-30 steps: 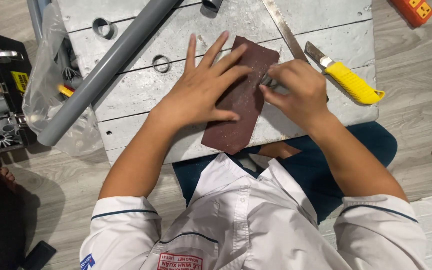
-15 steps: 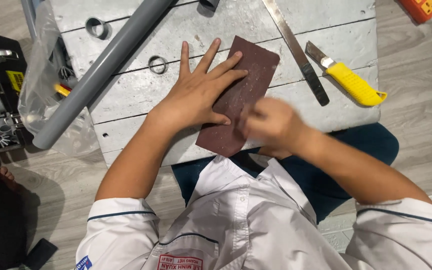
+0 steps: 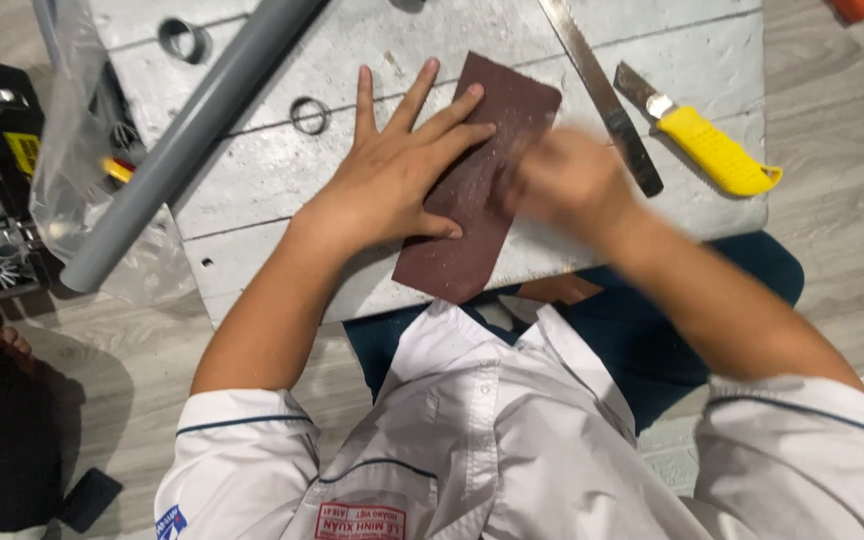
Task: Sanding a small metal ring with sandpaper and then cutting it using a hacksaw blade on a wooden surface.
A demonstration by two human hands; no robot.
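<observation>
Rough grey board [image 3: 282, 190] under flat maroon sandpaper [image 3: 472, 190].

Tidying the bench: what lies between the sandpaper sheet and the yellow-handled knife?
In the head view, a long saw blade lies slanting between the brown sandpaper sheet and the yellow-handled knife; the blurred right hand reaches its lower end.

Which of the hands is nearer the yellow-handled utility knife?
Right. The right hand, blurred, sits just left of the yellow-handled utility knife; the left hand lies farther left, flat on the dark red sandpaper sheet.
</observation>
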